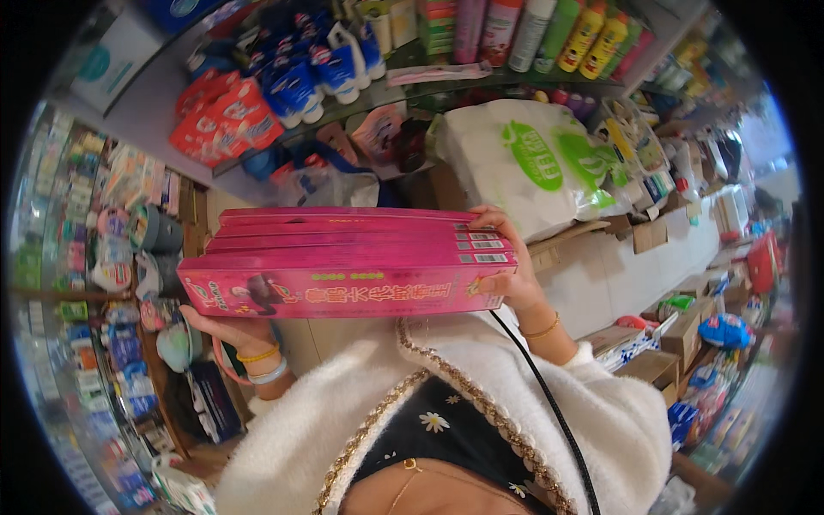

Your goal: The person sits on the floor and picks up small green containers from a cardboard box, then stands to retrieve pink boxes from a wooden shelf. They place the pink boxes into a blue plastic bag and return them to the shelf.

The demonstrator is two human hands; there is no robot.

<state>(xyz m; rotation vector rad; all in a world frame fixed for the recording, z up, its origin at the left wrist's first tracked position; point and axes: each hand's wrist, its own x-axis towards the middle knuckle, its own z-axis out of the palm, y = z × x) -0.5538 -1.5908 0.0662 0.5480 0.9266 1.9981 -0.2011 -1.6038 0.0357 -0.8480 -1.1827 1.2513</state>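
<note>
A stack of several long, flat pink cardboard boxes (347, 283) lies across the middle of the view, in front of my chest. My left hand (222, 328) is under the stack's left end; its palm faces up and most of its fingers are hidden behind the boxes. Around the right end closes my right hand (515, 264), with the thumb on the printed front side and the fingers over the top. Beyond the boxes stands a large plastic-wrapped pack of white paper rolls (508, 161) with green print.
Red pouches (225, 119), blue bottles (335, 61) and spray cans (531, 35) fill the shelf ahead. Crowded shelves curve along the left, near a grey bin (156, 228). Open cardboard boxes (650, 370) sit at the right. A black cable (547, 393) crosses my coat.
</note>
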